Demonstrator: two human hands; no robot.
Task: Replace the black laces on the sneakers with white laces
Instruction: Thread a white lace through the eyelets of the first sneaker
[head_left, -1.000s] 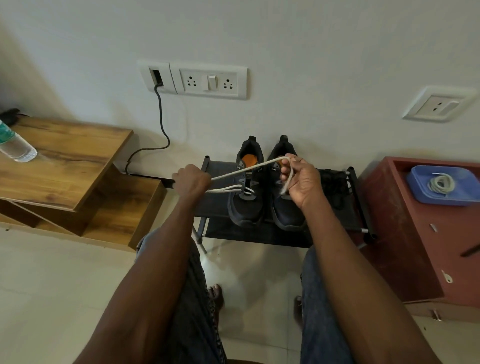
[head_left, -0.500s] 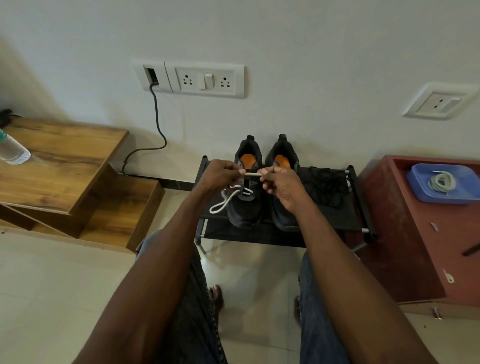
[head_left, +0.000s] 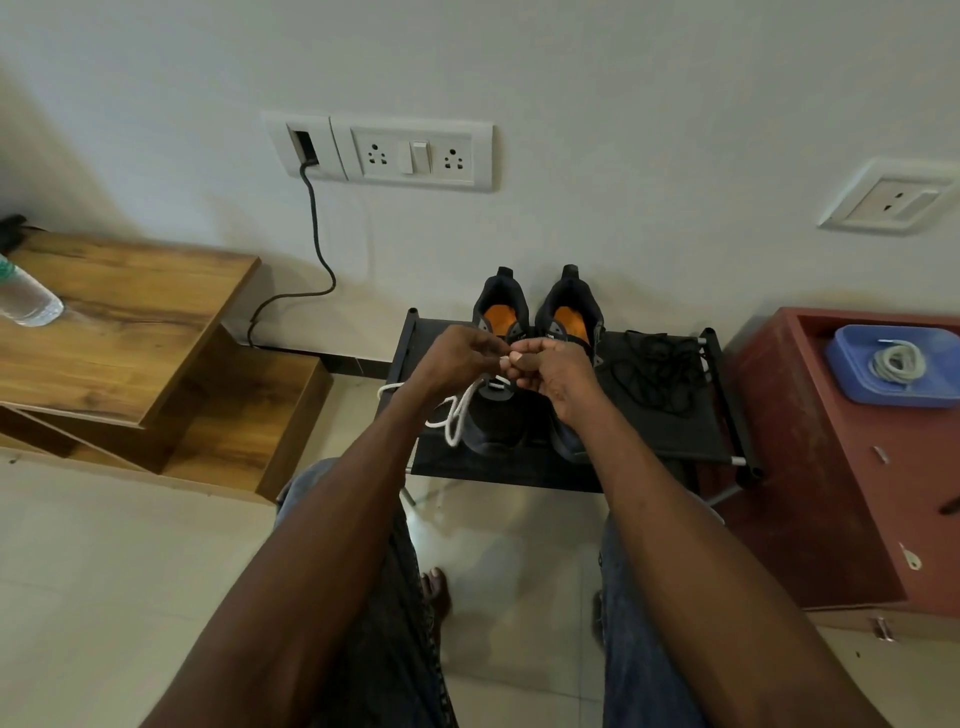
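Both hands meet above the left sneaker (head_left: 493, 415), left hand (head_left: 460, 358) and right hand (head_left: 550, 371) pinching the white lace (head_left: 457, 415) tip between fingertips, its slack trailing near-left, eyelets directly beneath, left hand marginally nearer that shoe.

Left of the black rack (head_left: 670, 441) stands a wooden shelf (head_left: 130, 322) bearing a bottle (head_left: 26, 296). A cable (head_left: 311, 249) hangs from the switchboard (head_left: 384, 153) above. Right: a red cabinet (head_left: 831, 467).
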